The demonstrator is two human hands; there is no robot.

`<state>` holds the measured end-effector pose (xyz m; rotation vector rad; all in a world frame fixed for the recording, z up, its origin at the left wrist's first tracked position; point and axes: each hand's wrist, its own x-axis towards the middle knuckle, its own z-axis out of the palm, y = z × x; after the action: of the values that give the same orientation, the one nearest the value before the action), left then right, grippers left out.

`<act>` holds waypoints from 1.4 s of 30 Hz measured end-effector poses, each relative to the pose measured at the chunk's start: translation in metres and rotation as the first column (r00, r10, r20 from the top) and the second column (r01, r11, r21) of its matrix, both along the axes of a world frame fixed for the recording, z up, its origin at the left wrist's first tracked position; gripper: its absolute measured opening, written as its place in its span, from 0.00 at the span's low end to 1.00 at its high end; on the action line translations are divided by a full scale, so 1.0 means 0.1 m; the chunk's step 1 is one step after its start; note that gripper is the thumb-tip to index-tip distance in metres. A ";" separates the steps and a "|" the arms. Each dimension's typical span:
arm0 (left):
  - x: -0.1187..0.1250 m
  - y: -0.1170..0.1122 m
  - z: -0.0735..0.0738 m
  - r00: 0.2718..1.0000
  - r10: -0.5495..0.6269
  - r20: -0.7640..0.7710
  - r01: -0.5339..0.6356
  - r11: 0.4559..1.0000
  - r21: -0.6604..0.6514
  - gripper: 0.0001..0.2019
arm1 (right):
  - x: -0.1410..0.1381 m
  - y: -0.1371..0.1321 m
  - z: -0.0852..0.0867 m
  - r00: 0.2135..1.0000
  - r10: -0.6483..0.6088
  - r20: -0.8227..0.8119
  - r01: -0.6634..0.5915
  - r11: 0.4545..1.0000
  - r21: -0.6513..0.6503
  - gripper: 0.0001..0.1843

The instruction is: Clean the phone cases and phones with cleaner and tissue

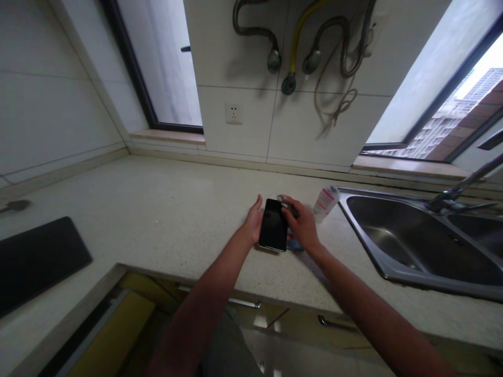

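Note:
A smartphone (273, 225) with a black screen and a pale edge is held just above or on the countertop. My left hand (254, 220) grips it along the left side, thumb pointing up. Over the phone's upper right corner, my right hand (301, 222) has its fingers closed on a small pale, crumpled piece (281, 198), perhaps tissue or cloth. Most of that piece is hidden by the fingers. A small bluish item (294, 244) shows beneath my right hand; its kind is unclear. Just right of that hand is a whitish container with pink-red print (326, 201).
The pale countertop (196, 209) runs along a tiled wall. To the right is a steel sink (387, 235) with a faucet (451, 196). At far left lies a dark flat panel (43, 262). Hoses and valves (288, 84) hang on the wall, above right of a socket (233, 113).

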<state>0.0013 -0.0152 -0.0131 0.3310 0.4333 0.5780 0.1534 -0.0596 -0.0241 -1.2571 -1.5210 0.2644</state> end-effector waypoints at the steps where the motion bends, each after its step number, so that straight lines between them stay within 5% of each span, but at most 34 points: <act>1: 0.01 0.00 -0.01 1.000 -0.020 -0.003 0.020 1.000 0.008 0.37 | 0.00 0.02 0.00 0.999 0.014 0.052 -0.014 1.000 0.011 0.19; 5: 0.02 -0.03 -0.03 0.997 -0.079 -0.016 0.080 0.996 0.035 0.37 | 0.03 0.11 0.05 0.951 0.054 0.303 -0.051 0.999 -0.017 0.22; 12: 0.02 -0.03 0.00 0.996 -0.072 -0.046 0.073 0.997 0.017 0.40 | -0.11 0.31 0.34 0.777 0.132 0.615 0.030 0.969 -0.245 0.21; 22: 0.05 -0.01 0.00 0.985 0.140 -0.105 -0.137 0.990 0.033 0.43 | -0.33 0.34 0.34 0.660 0.264 0.703 -0.149 0.964 -0.221 0.24; 27: 0.10 0.00 0.01 0.951 0.283 -0.123 -0.279 0.959 0.052 0.38 | -0.20 0.33 0.31 0.565 0.415 0.713 -0.341 0.904 -0.257 0.24; 35: 0.06 0.01 0.02 0.962 0.207 -0.180 -0.215 0.976 -0.028 0.38 | -0.04 0.22 0.14 0.599 0.423 0.680 -0.428 0.887 -0.175 0.35; 42: -0.04 0.00 0.05 0.999 0.011 -0.049 -0.010 1.000 0.010 0.38 | 0.02 0.16 0.17 0.723 0.143 0.675 -0.129 0.989 -0.072 0.27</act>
<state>-0.0030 -0.0154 -0.0085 0.3533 0.4802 0.5834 0.1557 -0.0437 -0.0067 -1.3304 -2.2535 -0.1179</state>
